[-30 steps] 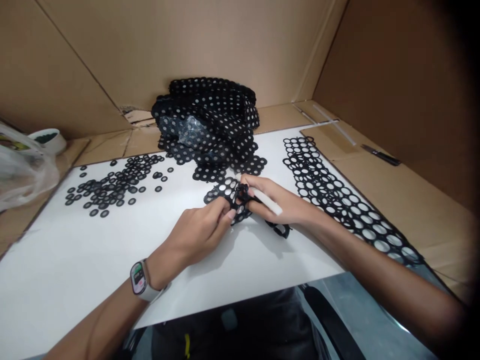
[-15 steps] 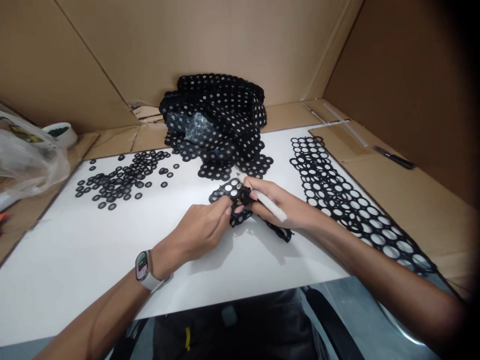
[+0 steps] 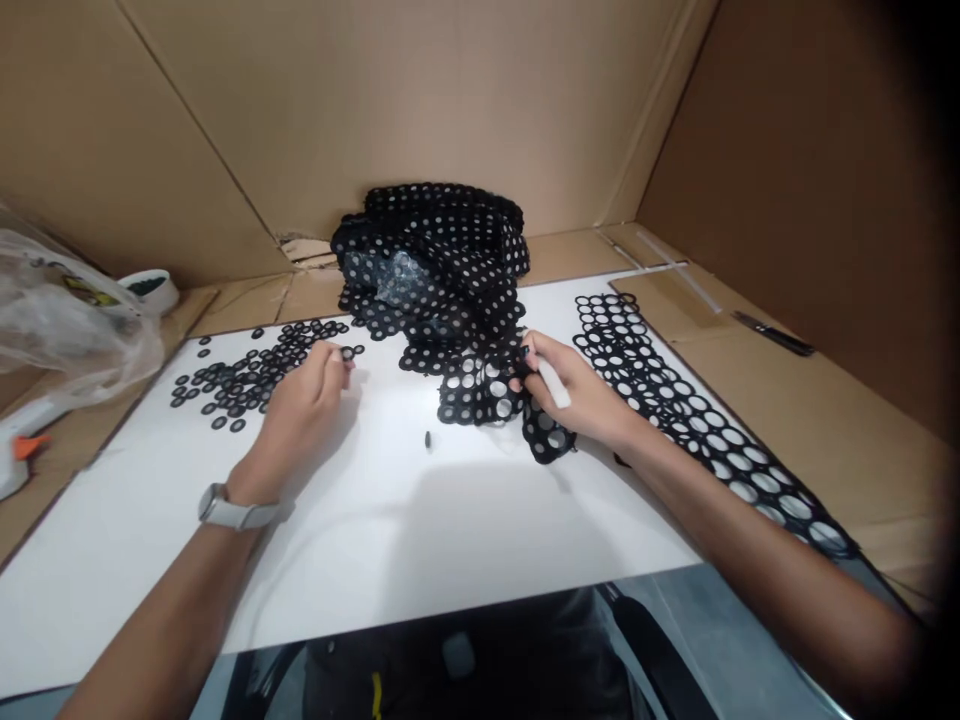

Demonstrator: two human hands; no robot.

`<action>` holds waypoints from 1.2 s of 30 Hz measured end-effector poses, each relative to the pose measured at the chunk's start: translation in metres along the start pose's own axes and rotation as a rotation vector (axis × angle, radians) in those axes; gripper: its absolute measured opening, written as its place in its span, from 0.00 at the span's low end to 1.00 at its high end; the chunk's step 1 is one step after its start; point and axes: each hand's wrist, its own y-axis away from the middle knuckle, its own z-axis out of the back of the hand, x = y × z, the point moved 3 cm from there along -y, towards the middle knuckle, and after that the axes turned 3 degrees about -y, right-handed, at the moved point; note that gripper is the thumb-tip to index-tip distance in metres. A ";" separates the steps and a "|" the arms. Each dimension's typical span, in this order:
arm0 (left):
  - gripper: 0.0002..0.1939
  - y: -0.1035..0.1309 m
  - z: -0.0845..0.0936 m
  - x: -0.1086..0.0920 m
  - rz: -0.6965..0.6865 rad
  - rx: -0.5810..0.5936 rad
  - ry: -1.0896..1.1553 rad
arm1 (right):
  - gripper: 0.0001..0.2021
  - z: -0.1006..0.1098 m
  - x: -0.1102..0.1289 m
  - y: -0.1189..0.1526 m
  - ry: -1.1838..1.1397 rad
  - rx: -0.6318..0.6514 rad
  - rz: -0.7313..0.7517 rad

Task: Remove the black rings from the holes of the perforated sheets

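My right hand point(image 3: 574, 390) is closed around a white pen-shaped tool point(image 3: 553, 383) and also pinches the black perforated mesh point(image 3: 476, 390). Part of that mesh hangs below the fingers, showing larger round holes. Over at the left, my left hand point(image 3: 311, 385) has thumb and forefinger together on a small black ring point(image 3: 348, 353) at the edge of a pile of loose black rings point(image 3: 244, 370). One small dark piece point(image 3: 427, 439) stands on the white board between my hands. The tool's tip is hidden.
A heap of black dotted mesh point(image 3: 435, 250) rises at the back. Along the right lies a black strip of large rings point(image 3: 697, 420). Beyond it rests a dark slim tool point(image 3: 772, 333). A plastic bag point(image 3: 82, 320), a white bowl point(image 3: 154, 292) and a white-and-orange tool point(image 3: 22, 450) sit left.
My left hand has let go of the mesh and moved left to the loose rings. My right hand still holds mesh and tool. The small dark piece now shows on the board.
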 end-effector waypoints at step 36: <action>0.16 0.052 -0.057 -0.095 -0.419 0.337 0.004 | 0.20 -0.006 0.015 0.011 -0.100 0.347 -0.153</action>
